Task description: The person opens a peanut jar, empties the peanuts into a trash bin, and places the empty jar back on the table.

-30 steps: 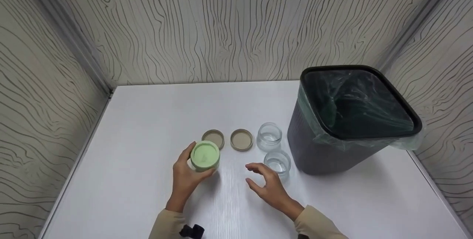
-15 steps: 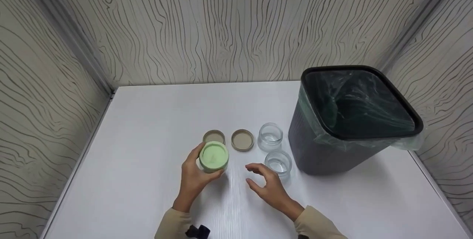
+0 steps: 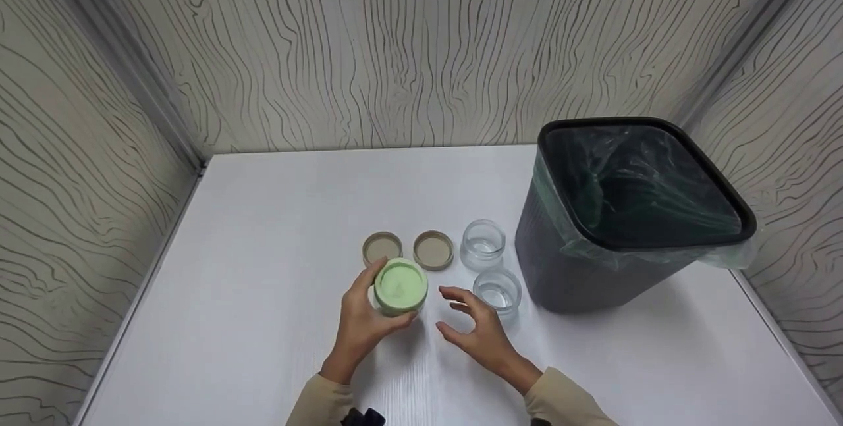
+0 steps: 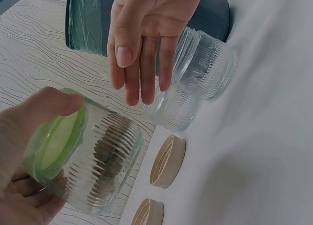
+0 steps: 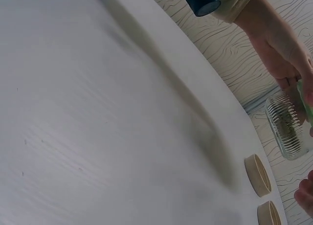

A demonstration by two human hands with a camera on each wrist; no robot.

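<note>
**Green-lidded jar carried toward the waiting right hand**

Over the last second the left hand (image 3: 361, 327) has carried the ribbed clear glass jar with the pale green lid (image 3: 400, 287) rightward, off the table and closer to the right hand (image 3: 475, 327). The left fingers and thumb are curled round the jar's top and side; the wrist view shows it lifted and tilted, something dark inside it. The right hand has barely moved: it hovers just beside the jar, fingers apart and lightly bent, holding nothing. The gap between the two hands has narrowed, which suggests the right is about to meet the lid.

Behind them, on the white table (image 3: 263, 228), lie two round tan lids (image 3: 382, 247) (image 3: 433, 250), and to their right stand two empty lidless clear glass jars (image 3: 483, 243) (image 3: 497, 290). A dark grey waste bin with a green liner (image 3: 619, 215) stands at the table's right. Wood-grain patterned walls (image 3: 408, 44) close in three sides.
</note>
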